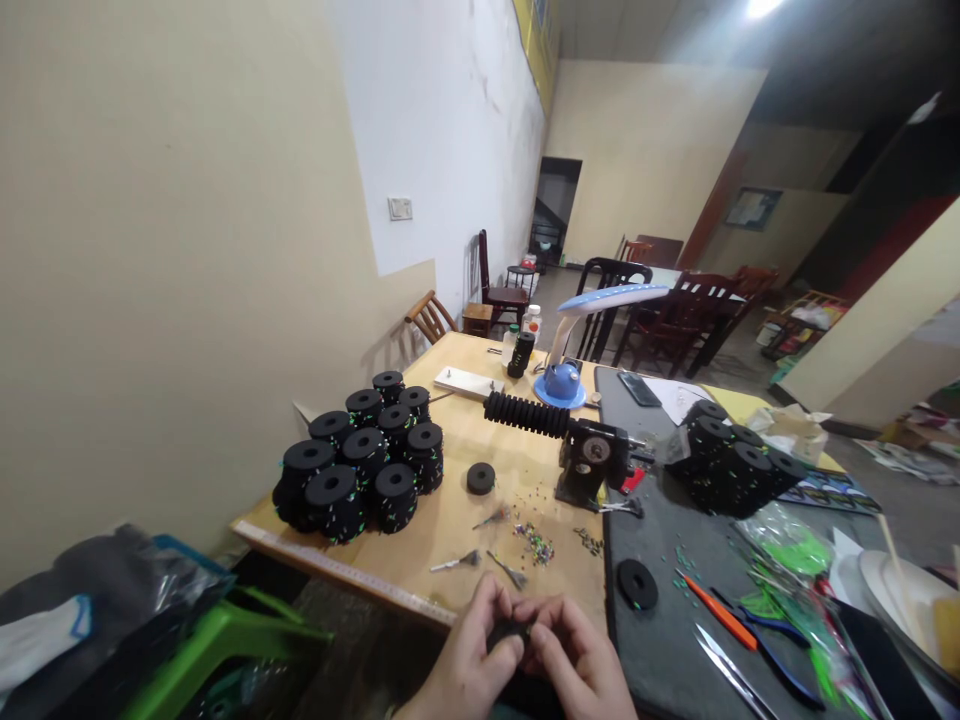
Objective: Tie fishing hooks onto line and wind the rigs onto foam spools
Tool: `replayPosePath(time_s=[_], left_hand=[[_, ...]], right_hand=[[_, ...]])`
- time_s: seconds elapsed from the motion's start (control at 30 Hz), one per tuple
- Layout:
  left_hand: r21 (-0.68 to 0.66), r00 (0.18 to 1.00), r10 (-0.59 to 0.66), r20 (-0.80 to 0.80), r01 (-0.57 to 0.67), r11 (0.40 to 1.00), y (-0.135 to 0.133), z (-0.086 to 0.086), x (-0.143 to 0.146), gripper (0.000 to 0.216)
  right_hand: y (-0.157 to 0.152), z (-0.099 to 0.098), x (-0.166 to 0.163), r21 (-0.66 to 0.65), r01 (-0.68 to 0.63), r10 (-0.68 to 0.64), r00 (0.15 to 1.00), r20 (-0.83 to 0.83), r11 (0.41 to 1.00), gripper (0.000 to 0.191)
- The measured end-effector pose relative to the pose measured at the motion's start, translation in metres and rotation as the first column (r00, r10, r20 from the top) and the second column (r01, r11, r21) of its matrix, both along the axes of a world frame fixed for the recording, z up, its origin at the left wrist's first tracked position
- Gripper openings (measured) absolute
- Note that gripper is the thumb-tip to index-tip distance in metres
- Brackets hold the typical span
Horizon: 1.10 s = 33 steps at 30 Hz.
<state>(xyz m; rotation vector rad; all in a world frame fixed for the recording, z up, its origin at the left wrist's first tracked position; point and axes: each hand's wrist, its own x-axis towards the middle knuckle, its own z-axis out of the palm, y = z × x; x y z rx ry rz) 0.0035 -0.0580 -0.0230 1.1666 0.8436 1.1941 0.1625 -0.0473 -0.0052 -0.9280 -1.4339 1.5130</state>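
Note:
My left hand [469, 655] and my right hand [574, 655] meet at the bottom centre, just below the near edge of the wooden table [450, 575]. Both are closed around one black foam disc [510, 632], mostly hidden by the fingers. A loose black foam disc [481, 478] lies on the wood ahead. Another disc [637, 584] lies on the grey mat [660, 660] to the right. Small metal tweezers [456, 563] and scattered coloured beads [534, 542] lie just beyond my hands.
A stack of black foam discs [360, 465] stands at the left; another pile [731, 460] at the right. A black winder with a ribbed roller [559, 430] sits mid-table, a blue desk lamp [570, 380] behind. Pliers and scissors [739, 640] lie at the right. A green stool [217, 645] stands at the lower left.

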Motion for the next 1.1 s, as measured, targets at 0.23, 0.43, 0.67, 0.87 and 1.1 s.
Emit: replayPosePath(time_s=[0.23,0.43,0.67,0.87,1.1], left_hand=[[0.036,0.999,0.013,-0.041,-0.011,0.999,0.0013,-0.0034,0.0009,0.018],[0.079,0.989,0.06,-0.136,-0.05,0.996,-0.0014,-0.006,0.0022,0.016],[0.084,0.982,0.093,-0.167,-0.08,0.993,-0.0039,-0.0007,0.0042,0.016],[0.049,0.982,0.123,-0.146,-0.117,0.992,-0.005,-0.0008,0.0064,0.018],[-0.01,1.0,0.011,0.006,-0.011,1.0,-0.0027,0.0,0.0065,0.018]], right_hand=[[0.0,-0.0037,0.0009,0.03,-0.016,0.015,1.0,0.025,0.999,0.031],[0.0014,-0.0013,0.0018,0.141,0.006,-0.025,0.991,0.134,0.99,0.029],[0.002,0.0019,0.0031,0.189,0.008,-0.043,0.983,0.181,0.982,0.023],[0.0014,0.0001,0.0007,0.167,0.02,-0.041,0.991,0.125,0.986,0.024],[0.0074,0.005,0.006,-0.152,0.014,-0.024,0.997,-0.067,0.988,0.035]])
